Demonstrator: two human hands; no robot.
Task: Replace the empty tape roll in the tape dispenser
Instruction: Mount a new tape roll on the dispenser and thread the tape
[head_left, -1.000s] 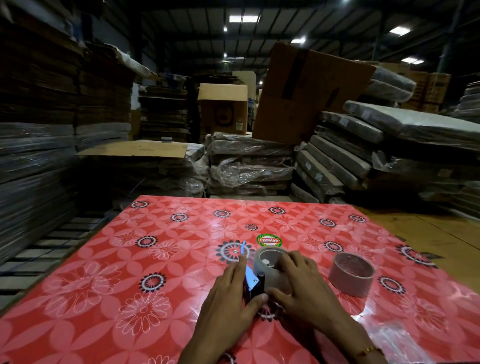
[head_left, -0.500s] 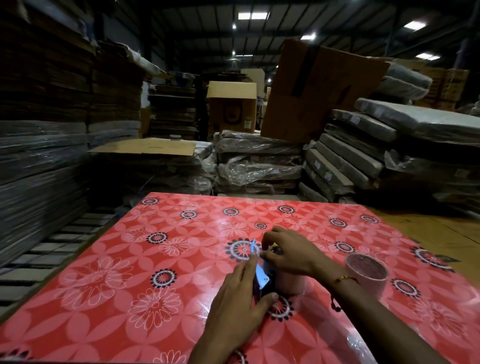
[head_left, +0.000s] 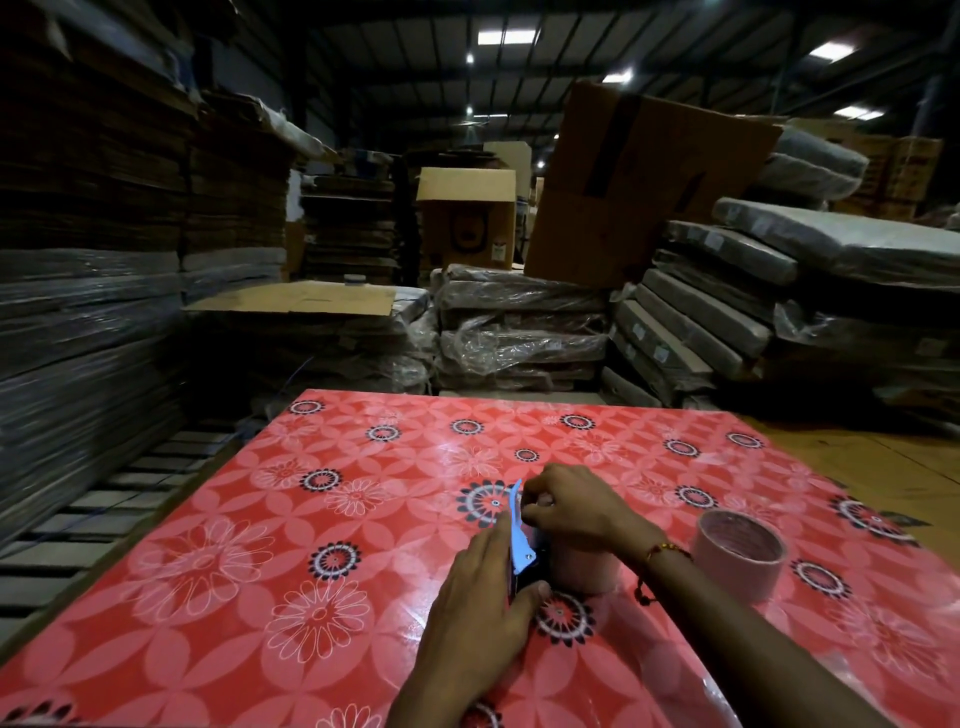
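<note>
A roll sits in the tape dispenser (head_left: 519, 545) at lower centre of the counter (head_left: 260, 545); threading appears unfinished. My left hand (head_left: 478, 618) grips the dispenser body; my right hand (head_left: 571, 512) pinches at its blue top. A second roll (head_left: 737, 553) stands right, clear of the work

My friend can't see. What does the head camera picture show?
Two hands work on a tape dispenser on a red flowered table: the left hand grips its body, the right hand pinches near its top. Another tape roll stands apart, to the right.
</note>
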